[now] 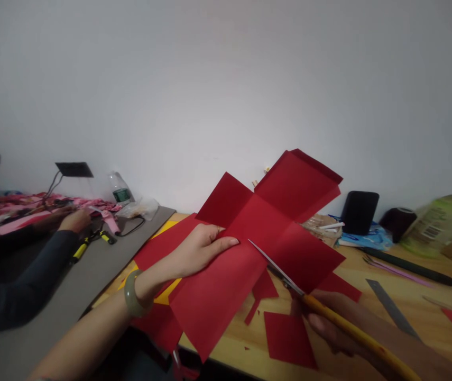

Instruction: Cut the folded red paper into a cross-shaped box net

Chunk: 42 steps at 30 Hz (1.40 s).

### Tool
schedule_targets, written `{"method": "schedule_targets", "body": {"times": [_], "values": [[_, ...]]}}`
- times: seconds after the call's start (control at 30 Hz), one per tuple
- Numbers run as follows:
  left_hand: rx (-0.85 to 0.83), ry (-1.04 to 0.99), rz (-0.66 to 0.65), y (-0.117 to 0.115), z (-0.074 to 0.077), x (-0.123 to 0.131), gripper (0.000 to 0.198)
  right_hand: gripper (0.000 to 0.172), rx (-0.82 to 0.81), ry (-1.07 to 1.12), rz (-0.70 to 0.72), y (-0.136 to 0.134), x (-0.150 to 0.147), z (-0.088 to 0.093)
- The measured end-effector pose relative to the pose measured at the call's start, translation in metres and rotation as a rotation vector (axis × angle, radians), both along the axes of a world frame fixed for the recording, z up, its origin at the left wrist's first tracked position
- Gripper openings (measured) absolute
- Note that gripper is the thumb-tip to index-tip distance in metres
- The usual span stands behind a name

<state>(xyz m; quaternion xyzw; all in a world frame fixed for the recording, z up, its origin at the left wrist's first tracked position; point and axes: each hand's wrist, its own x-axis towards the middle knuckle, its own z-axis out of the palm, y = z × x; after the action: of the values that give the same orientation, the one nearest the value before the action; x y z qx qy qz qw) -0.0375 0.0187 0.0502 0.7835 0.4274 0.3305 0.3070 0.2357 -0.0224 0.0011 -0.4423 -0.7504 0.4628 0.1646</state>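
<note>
1. The wooden worktop (249, 336) runs back to the wall; a grey surface (110, 270) lies along its left edge.
2. Over on that grey side I see another person's arm in a dark sleeve (31, 286), the hand out by some pink pieces (107, 222).
3. A cross-shaped sheet of red card (265, 222) is held up above the middle of the worktop, its near flap reaching out over the front edge.
4. A bottle (435, 225) of yellowish-green liquid stands towards the back edge, on the right.
5. The left hand (200, 251) grips the card, thumb on top, most fingers out of my sight.
6. The right hand (344, 323) is wrapped around the scissors (308, 300), their blades at the corner between the near and right flaps.
7. A metal ruler (392, 307) lies right of the scissors.
8. A red offcut (289, 338) lies near the front edge.
9. A dark spool (398, 222) sits beside the bottle.
10. A green bangle (131, 293) circles the left wrist.
</note>
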Motion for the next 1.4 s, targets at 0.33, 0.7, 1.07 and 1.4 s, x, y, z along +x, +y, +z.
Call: {"method": "schedule_targets", "body": {"times": [0.33,0.7,1.07,1.4], "values": [[-0.055,0.014,-0.003,-0.001,0.003,-0.001,0.046,0.071,0.038,-0.043,-0.102,-0.010,-0.012,0.018],[-0.143,-0.055,-0.042,0.001,0.003,-0.002,0.041,0.054,-0.011,-0.082,-0.119,-0.008,0.018,-0.007],[-0.149,-0.056,-0.066,0.001,0.005,-0.002,0.040,0.039,0.009,-0.101,-0.139,-0.008,0.022,-0.004],[-0.173,-0.049,-0.071,0.000,0.006,-0.003,0.039,0.023,0.012,-0.008,-0.188,-0.006,0.016,-0.011]]}}
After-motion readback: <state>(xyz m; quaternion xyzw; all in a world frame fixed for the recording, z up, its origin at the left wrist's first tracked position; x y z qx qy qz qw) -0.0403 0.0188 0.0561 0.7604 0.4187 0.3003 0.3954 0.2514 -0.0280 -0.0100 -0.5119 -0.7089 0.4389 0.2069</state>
